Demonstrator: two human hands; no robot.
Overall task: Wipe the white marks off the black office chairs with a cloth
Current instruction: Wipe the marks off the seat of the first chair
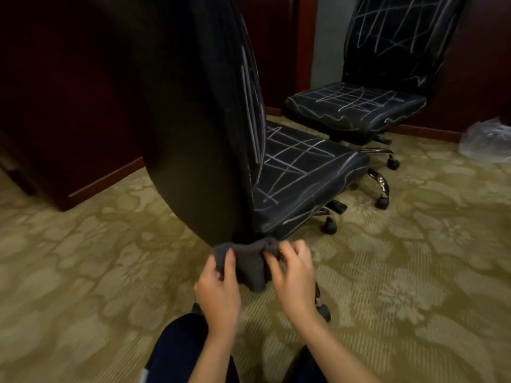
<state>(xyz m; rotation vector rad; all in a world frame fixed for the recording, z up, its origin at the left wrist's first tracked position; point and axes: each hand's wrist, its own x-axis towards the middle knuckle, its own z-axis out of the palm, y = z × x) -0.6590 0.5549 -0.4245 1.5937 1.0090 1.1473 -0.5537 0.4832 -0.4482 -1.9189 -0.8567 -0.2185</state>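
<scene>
Knees in dark trousers (177, 352) sit lowest in the head view, and just above them both hands work the dark grey cloth (250, 265). Left hand (218, 286) pinches the cloth's left edge between thumb and curled fingers; right hand (293, 275) pinches the right edge the same way, so the cloth hangs bunched between them, low down behind the near chair (199, 120), close to the bottom of its backrest.

White marks (290, 158) cross the near chair's seat in a rough grid, and more streaks run up the front edge of its backrest. The back panel facing the camera looks plain black. A second chair (356, 109) stands further off to the right, its seat and backrest scribbled all over.

The step in hand appears to be folding or bunching the cloth into a usable pad. It would go best folded flat into a firm pad with a clean face outward, gripped in one hand while the other steadies the backrest, since the castors (383, 201) will likely let the chair roll under pressure. Firm overlapping strokes, then turning to a fresh face, should avoid smearing.

A clear plastic bag (489, 142) lies on the patterned carpet (414, 258) at far right. No brand, label or writing can be read anywhere.
</scene>
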